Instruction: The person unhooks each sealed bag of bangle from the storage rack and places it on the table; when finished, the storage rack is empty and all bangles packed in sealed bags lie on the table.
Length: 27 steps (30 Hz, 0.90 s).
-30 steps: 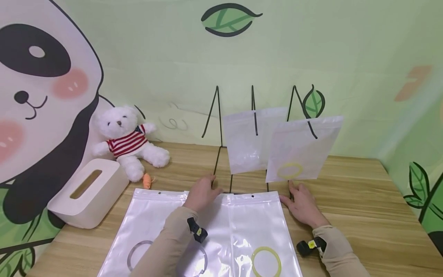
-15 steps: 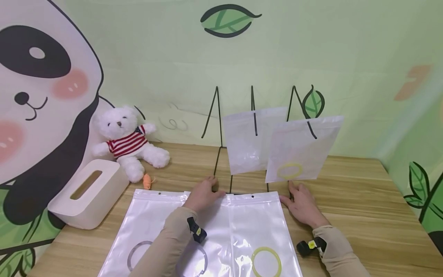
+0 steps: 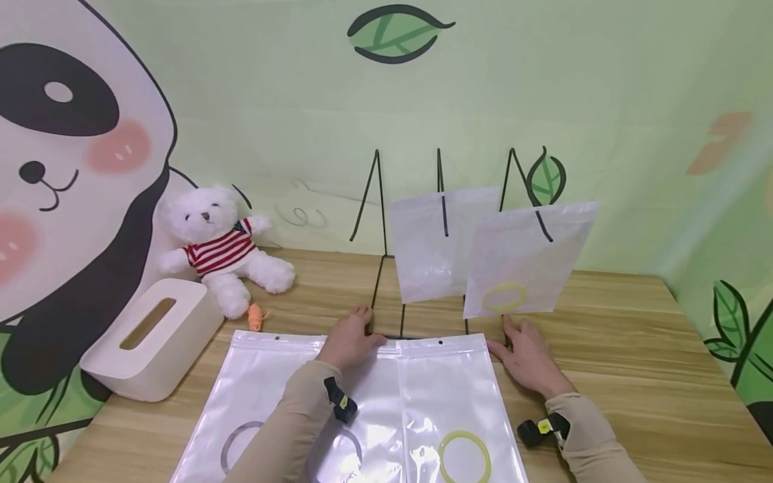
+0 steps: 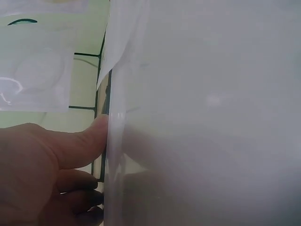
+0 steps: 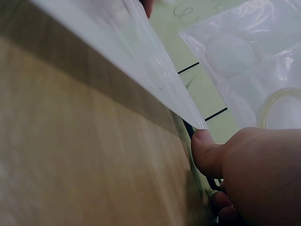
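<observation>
A black wire rack [image 3: 382,201] with hooks stands on the table. My left hand [image 3: 347,340] grips its front left corner, fingers round the rod and thumb by the front bar. At the front right corner, my right hand [image 3: 528,355] holds the rack between thumb and fingers. Two white zip bags hang from hooks: one in the middle [image 3: 423,255], one on the right [image 3: 537,261] with a yellow ring inside. Flat zip bags [image 3: 423,389] overlap in a row in front; one holds a yellow ring [image 3: 461,434], another a grey ring [image 3: 224,449]. My left forearm covers part of them.
A white teddy bear [image 3: 223,251] in a striped shirt sits at the back left. By its foot lies a small orange carrot-shaped toy [image 3: 256,317]. A white tissue box [image 3: 193,335] stands at the left edge. The patterned wall is close behind the rack.
The left thumb shifts slightly along the rack's front bar and back. My right hand, the rack and the bags stay in place.
</observation>
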{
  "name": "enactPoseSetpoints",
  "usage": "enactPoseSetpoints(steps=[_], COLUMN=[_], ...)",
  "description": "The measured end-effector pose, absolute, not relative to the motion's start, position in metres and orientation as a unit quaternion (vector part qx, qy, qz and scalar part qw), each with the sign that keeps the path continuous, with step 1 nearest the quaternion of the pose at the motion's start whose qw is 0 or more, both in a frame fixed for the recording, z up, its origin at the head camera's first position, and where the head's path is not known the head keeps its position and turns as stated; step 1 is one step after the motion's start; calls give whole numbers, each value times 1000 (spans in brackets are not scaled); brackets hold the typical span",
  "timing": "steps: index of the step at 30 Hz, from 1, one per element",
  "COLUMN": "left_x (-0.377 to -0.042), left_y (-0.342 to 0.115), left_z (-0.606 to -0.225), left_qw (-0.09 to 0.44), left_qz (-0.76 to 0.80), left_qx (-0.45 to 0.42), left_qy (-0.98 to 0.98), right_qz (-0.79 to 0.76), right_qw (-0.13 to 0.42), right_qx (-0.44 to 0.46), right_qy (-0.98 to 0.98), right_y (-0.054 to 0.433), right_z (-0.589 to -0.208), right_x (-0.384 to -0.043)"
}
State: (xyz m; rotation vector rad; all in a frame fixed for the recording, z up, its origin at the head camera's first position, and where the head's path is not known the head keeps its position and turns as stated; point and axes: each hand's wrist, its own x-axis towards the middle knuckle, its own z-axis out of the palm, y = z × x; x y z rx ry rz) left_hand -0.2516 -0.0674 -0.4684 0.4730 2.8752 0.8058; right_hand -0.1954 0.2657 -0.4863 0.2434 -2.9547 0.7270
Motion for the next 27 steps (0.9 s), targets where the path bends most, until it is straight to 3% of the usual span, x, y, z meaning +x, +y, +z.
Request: enactPoseSetpoints(steps=[8, 27], left_x=[-253, -252], left_y=[-68, -73], left_z=[-470, -484], left_qw=[52, 69], left_qz=[257, 357], left_qx=[157, 118], left_qy=[952, 924], right_qz=[243, 258], right_qw=[51, -1], right_qx=[88, 83], right_qy=[-965, -963], right_y=[265, 266], right_z=[-487, -482], right_x=[-196, -192])
